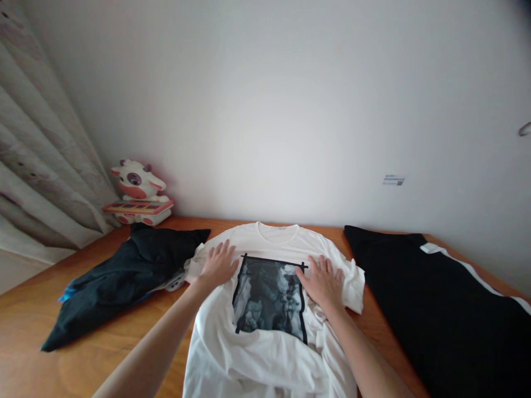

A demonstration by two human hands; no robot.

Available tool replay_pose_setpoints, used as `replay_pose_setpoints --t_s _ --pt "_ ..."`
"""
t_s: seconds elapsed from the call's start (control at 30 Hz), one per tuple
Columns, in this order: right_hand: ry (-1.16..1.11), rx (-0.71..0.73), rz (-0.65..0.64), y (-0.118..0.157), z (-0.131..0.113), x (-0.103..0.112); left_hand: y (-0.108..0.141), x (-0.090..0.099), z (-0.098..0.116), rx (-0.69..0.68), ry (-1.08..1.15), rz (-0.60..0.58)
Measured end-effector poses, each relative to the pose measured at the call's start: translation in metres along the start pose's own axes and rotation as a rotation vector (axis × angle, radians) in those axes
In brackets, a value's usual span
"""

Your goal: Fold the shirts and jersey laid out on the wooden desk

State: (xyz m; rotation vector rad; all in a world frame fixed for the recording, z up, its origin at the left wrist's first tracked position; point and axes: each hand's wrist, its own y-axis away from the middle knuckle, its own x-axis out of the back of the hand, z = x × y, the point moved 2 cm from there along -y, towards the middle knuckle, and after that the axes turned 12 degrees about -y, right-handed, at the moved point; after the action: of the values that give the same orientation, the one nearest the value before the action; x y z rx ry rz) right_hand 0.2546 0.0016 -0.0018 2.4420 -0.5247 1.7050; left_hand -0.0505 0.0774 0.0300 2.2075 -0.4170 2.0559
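Note:
A white T-shirt (pixel 271 359) with a dark, black-framed print lies on the wooden table, its neckline toward the wall. My left hand (pixel 219 262) rests flat on the shirt's left chest, fingers spread. On the other side of the print, my right hand (pixel 323 282) presses on the cloth with its fingers apart. Around the shoulders the fabric is fairly smooth, while the lower part is rumpled and runs down between my forearms. The right sleeve is spread outward; the left one is bunched beside the dark garment.
At left lies a crumpled dark garment (pixel 136 271) with a bit of blue showing. Black clothing with a white stripe (pixel 415 298) covers the right side of the wooden table (pixel 166 337). A cow-shaped toy keyboard (pixel 139 193) stands at the back left, near a curtain (pixel 45 138).

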Motion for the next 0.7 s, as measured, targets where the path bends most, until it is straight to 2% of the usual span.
replay_pose_setpoints --t_s 0.1,0.17,0.27,0.37,0.47,0.57,0.63,0.7 --pt "-0.035 -0.007 0.004 0.002 -0.003 0.001 0.015 0.008 0.055 -0.069 0.092 0.026" --pt "-0.058 0.003 0.051 0.003 -0.005 0.002 0.03 0.009 0.092 -0.141 0.166 0.028" --pt "-0.113 0.066 0.147 0.004 -0.003 0.009 0.051 0.003 0.127 -0.236 0.192 0.009" --pt "-0.118 0.103 0.221 -0.003 0.013 0.027 0.059 -0.003 0.134 -0.249 0.18 -0.01" --pt "-0.009 -0.034 0.254 -0.018 0.049 0.052 0.059 -0.004 0.131 -0.258 0.164 -0.031" --pt "0.049 -0.203 0.054 -0.036 0.086 0.066 0.057 -0.005 0.13 -0.261 0.151 -0.001" --pt "0.036 -0.233 -0.038 -0.047 0.103 0.07 0.057 -0.008 0.13 -0.262 0.142 0.03" --pt "0.01 -0.23 -0.072 -0.056 0.112 0.071 0.057 -0.011 0.131 -0.261 0.134 0.039"
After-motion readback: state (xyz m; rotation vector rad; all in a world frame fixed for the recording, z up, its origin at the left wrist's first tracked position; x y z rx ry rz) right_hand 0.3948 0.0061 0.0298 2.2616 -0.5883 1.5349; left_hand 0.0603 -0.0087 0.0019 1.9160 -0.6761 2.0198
